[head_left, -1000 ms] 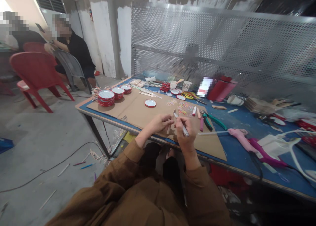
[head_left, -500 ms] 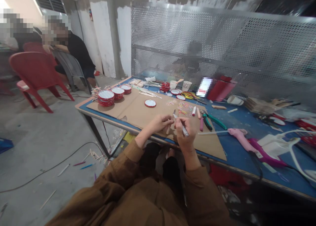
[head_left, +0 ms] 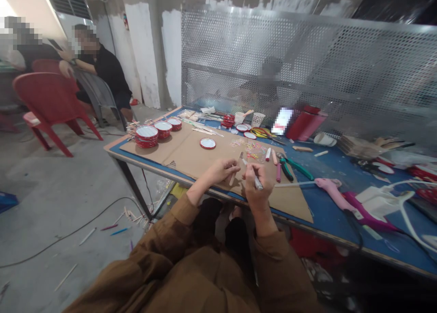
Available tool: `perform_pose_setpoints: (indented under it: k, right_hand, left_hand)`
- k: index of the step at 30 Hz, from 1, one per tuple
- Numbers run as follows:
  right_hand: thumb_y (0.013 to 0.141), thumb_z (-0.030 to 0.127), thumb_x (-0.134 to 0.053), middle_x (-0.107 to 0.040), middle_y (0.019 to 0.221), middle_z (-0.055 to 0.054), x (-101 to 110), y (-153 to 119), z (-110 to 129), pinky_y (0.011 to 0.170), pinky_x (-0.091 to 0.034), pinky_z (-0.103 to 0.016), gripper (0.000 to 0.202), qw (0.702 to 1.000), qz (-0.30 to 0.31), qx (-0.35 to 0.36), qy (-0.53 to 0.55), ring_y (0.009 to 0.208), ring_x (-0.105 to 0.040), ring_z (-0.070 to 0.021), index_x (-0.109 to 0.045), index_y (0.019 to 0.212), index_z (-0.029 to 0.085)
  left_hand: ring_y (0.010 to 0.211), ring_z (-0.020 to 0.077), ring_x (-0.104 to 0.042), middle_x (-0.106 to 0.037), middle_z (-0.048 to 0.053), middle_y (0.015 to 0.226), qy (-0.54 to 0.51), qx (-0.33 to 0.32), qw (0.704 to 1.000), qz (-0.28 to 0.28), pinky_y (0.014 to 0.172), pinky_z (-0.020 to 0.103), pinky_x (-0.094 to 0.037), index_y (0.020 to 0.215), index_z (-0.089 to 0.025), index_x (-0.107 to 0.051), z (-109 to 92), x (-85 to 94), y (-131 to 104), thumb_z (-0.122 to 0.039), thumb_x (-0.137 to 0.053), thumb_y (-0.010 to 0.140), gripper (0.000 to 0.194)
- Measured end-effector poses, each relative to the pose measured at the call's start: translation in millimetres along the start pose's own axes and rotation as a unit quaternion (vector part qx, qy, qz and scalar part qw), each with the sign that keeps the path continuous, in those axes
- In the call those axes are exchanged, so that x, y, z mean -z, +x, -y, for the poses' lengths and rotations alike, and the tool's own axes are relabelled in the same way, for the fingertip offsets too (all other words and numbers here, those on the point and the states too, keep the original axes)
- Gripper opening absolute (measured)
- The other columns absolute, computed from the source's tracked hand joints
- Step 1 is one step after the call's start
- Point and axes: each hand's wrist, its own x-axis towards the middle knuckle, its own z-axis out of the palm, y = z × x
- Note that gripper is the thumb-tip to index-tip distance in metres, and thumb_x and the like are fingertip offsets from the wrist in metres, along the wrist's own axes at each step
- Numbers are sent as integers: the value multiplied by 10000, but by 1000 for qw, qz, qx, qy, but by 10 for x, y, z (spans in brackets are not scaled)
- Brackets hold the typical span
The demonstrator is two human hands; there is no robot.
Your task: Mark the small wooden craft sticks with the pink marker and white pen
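My left hand (head_left: pixel 223 171) pinches a flat wooden craft stick (head_left: pixel 232 179) over the table's front edge; its upper end looks dark grey. In my right hand (head_left: pixel 260 191) is a whitish marker pen (head_left: pixel 258 182), its tip pointing up and left, a small gap from the stick. Beyond my hands a round red-rimmed disc with a white face (head_left: pixel 208 143) lies on the cardboard sheet (head_left: pixel 184 154). Small colourful pieces (head_left: pixel 252 156) are scattered past the stick. Two capped markers (head_left: pixel 268 154) lie right of them, near a pink stick (head_left: pixel 278 172).
Stacks of red-rimmed discs (head_left: pixel 146 136) stand at the table's left end. Green-handled pliers (head_left: pixel 297 167) and a pink glue gun (head_left: pixel 329 187) with cables lie to the right. A phone (head_left: pixel 282 120) leans at the back before a perforated metal panel (head_left: pixel 232 53). A seated person (head_left: pixel 109 71) is at left.
My right hand has shifted a little to the right, drawing the marker's tip away from the stick. My left hand stays put. The seated person at left has raised their head.
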Motion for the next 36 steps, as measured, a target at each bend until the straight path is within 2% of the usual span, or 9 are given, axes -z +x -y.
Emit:
perform_pose_setpoints:
  k: [8, 15, 23, 28, 36]
  right_hand:
    - [929, 331, -502, -626, 604, 18, 8, 10, 12, 622, -516, -274, 190, 999, 31, 19, 3, 576, -618, -150, -628, 841, 218]
    - [916, 355, -510, -574, 539, 18, -14, 16, -24, 561, -472, -266, 226, 998, -55, -7, -31, 505, -566, -149, -605, 762, 220]
    - [914, 373, -539, -551, 516, 34, -41, -5, -80, 523, -446, -261, 227, 998, -54, -31, -21, 447, -522, -135, -620, 772, 215]
    - [910, 372, -528, -585, 583, 14, -40, 6, -73, 565, -464, -267, 226, 998, -47, -28, -12, 509, -556, -142, -623, 795, 202]
    - [891, 429, -534, -558, 545, 30, -24, 2, -80, 560, -455, -264, 269, 994, -28, -102, -30, 495, -543, -141, -632, 818, 189]
  left_hand:
    - [585, 94, -408, -431, -70, 547, 3, -15, 1000, -5, 600, 211, -337, 656, -186, -446, 2, 3, 12, -326, -534, 865, 266]
    - [533, 89, -390, -421, -72, 509, -13, 1, 1000, -4, 555, 207, -315, 644, -192, -442, -24, -5, -9, -333, -533, 876, 287]
    - [559, 95, -412, -444, -69, 535, -14, 2, 1000, -5, 591, 221, -316, 640, -186, -453, -47, 1, -15, -295, -541, 888, 285]
    - [614, 102, -421, -439, -66, 581, 0, -9, 1000, -15, 607, 224, -312, 656, -180, -467, -21, -3, 8, -270, -555, 877, 253]
    - [620, 102, -437, -457, -61, 597, 2, -2, 1000, -13, 603, 222, -326, 668, -179, -465, 51, -45, 19, -281, -532, 895, 258]
